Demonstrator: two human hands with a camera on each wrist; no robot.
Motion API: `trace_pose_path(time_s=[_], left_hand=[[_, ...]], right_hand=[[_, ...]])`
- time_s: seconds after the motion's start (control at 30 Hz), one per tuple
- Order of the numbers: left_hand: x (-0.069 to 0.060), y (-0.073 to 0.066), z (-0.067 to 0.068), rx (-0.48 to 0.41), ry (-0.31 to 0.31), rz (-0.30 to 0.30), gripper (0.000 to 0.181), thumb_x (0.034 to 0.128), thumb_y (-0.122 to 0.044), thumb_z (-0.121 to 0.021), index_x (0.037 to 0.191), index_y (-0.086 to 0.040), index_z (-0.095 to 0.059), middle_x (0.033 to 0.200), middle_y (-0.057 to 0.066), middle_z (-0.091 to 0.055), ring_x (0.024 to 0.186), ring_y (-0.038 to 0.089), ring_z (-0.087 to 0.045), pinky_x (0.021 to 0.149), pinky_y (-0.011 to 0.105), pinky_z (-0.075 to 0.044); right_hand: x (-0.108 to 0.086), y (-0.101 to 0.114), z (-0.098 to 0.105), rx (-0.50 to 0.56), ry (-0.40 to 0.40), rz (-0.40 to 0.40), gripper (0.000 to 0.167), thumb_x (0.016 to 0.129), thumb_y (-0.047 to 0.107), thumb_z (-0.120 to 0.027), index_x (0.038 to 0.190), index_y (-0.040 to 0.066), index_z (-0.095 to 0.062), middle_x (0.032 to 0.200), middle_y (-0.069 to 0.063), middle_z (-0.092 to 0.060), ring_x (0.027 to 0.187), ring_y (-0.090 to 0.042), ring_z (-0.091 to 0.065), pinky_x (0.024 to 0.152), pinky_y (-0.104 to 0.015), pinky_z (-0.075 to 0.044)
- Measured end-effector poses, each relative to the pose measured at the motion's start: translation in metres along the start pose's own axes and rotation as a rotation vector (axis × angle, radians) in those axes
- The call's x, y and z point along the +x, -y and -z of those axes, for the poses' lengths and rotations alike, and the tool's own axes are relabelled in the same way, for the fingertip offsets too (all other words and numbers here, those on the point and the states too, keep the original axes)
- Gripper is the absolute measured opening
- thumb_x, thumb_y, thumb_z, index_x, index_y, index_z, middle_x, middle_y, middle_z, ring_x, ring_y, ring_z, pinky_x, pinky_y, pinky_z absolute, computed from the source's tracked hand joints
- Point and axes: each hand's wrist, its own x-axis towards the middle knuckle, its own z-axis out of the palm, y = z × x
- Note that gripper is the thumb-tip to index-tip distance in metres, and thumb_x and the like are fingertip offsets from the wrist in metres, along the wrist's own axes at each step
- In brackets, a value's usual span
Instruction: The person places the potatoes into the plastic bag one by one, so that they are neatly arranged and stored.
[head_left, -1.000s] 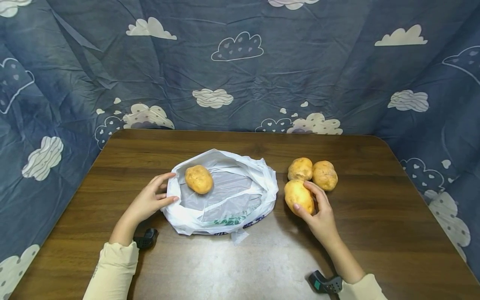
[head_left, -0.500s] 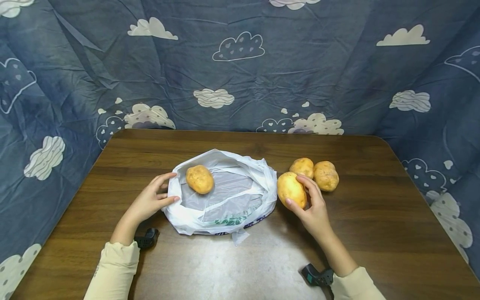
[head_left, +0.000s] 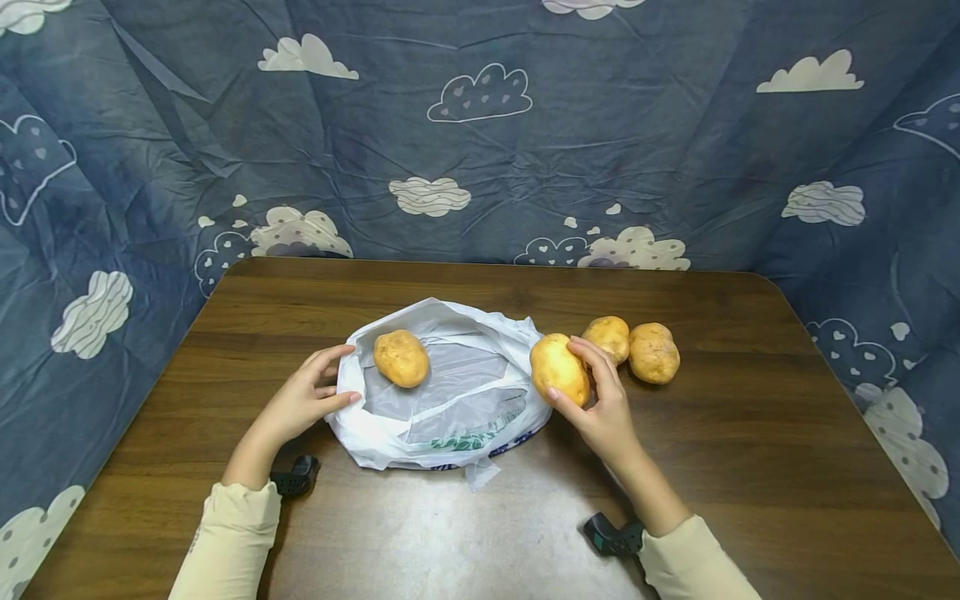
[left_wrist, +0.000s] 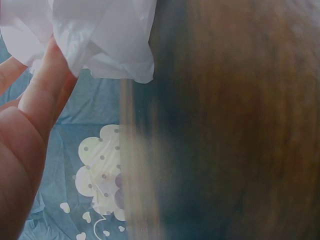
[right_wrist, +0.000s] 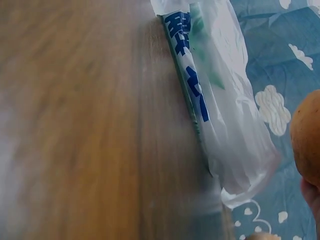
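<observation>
A white plastic bag lies with its mouth spread wide on the table. Inside it, near the left side, rests one potato. My left hand holds the bag's left rim; in the left wrist view a fingertip goes behind the white plastic. Between the thumb and fingers of my right hand is another potato, held at the bag's right rim. The right wrist view shows that potato at its right edge, beside the bag with blue print.
Two more potatoes, a left one and a right one, sit close together right of the bag. Behind the brown wooden table hangs a blue cloth with cloud prints.
My right hand has carried its potato leftward and slightly away from me, from beside the other two to the bag's right rim. The left hand keeps its place on the bag.
</observation>
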Motion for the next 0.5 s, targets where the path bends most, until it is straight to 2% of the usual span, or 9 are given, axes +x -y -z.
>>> trace_pose_path(time_s=[0.1, 0.5], left_hand=[[0.000, 0.000, 0.000, -0.001, 0.001, 0.001, 0.065, 0.0765, 0.001, -0.069, 0.132, 0.002, -0.035, 0.130, 0.022, -0.032, 0.108, 0.038, -0.044, 0.080, 0.029, -0.049], [0.001, 0.000, 0.000, 0.006, 0.000, -0.013, 0.065, 0.0766, 0.000, -0.069, 0.132, 0.002, -0.036, 0.130, 0.022, -0.033, 0.108, 0.039, -0.044, 0.081, 0.032, -0.048]], right_hand=[[0.003, 0.002, -0.004, 0.005, 0.009, 0.010, 0.059, 0.064, -0.018, -0.070, 0.118, -0.013, -0.045, 0.124, -0.028, -0.041, 0.118, -0.035, -0.035, 0.099, -0.023, -0.032], [0.015, 0.006, -0.024, 0.001, 0.037, 0.029, 0.057, 0.066, -0.011, -0.073, 0.116, -0.013, -0.046, 0.123, -0.028, -0.042, 0.116, -0.035, -0.038, 0.100, -0.023, -0.030]])
